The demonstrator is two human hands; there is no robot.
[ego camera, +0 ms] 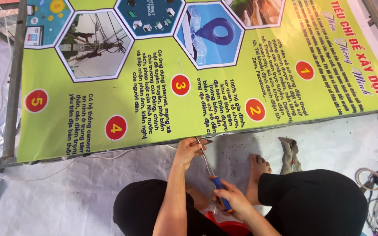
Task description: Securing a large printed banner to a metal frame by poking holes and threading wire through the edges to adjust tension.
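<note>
Seated on floor, knees in black trousers, bare foot [257,168] fwd on grey plastic sheet [88,192]. Right hand [232,199] closed round blue/orange handle of screwdriver [211,168]; grip full, fingers wrapped tight. Metal shaft angled up-left, tip at bottom edge of big yellow-green printed banner [154,87], right by left hand. Left hand [190,147] at that edge w/ fingers pinched together on banner edge or sth small; cannot tell exactly what's held. Banner stretched over grey metal frame [15,78], w/ red numbered circles & hexagon pics. Thin white cord [110,156] along lower edge. Crumpled brownish glove [290,153] on sheet just beside foot. Coils of wire & tape rolls [375,179] far right, well apart. Red bit betw. knees, partly hidden.
</note>
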